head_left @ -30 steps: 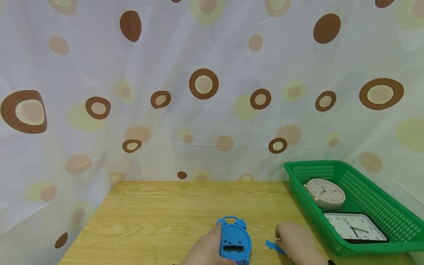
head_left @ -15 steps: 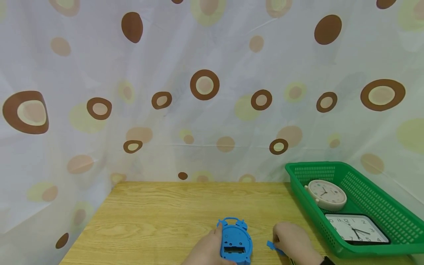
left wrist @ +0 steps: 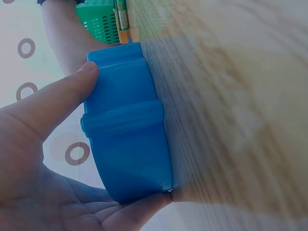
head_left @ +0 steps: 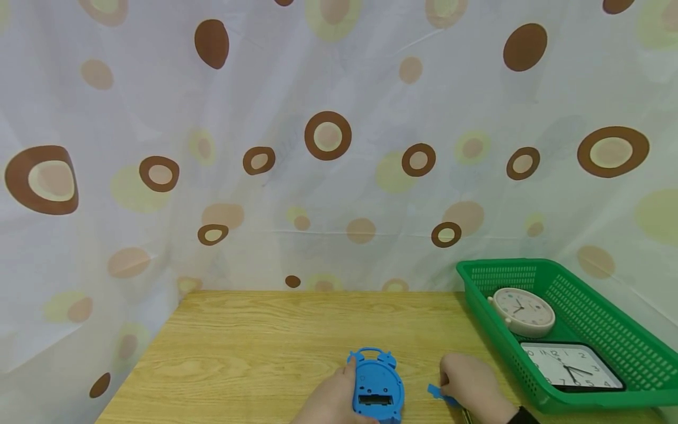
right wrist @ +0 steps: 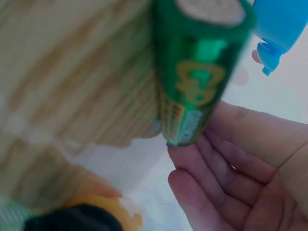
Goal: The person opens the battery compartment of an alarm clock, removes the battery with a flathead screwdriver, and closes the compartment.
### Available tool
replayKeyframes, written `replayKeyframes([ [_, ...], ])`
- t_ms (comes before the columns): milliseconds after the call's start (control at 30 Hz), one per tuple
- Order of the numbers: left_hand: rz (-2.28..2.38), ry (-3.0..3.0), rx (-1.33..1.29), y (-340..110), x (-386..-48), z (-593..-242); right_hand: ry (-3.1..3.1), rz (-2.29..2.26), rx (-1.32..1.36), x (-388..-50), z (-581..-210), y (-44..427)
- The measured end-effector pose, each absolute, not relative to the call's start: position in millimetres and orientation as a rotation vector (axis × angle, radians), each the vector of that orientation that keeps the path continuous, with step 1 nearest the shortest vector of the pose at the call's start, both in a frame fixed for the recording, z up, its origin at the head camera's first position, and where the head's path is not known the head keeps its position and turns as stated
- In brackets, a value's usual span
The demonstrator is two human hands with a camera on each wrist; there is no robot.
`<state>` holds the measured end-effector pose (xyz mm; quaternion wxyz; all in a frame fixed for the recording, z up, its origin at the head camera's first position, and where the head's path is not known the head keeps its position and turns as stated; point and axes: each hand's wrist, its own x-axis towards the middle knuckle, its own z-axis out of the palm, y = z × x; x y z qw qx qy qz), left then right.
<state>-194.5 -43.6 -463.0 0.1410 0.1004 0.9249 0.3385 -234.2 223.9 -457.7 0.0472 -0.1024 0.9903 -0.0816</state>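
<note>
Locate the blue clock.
In the head view, the blue clock is at the bottom edge, just right of centre, gripped by the left hand; the basket is farther right.

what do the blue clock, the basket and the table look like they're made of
Blue clock: probably hard plastic with a smooth, low-sheen finish; its side shows moulded ridges.
Basket: likely plastic, smooth and evenly green, with rows of moulded slots.
Table: wood-look, with visible grain; solid wood, veneer or print is unclear.

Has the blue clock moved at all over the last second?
No: in the head view, the blue clock keeps the same place relative to the green basket.
</note>
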Motion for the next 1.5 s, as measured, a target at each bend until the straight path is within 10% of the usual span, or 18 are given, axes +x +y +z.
replayKeyframes([
  [1500,1.020,2.671,0.322,-46.2,-189.9,-464.0,2.894,-0.238,-1.304,-231.0,-419.4,139.5],
])
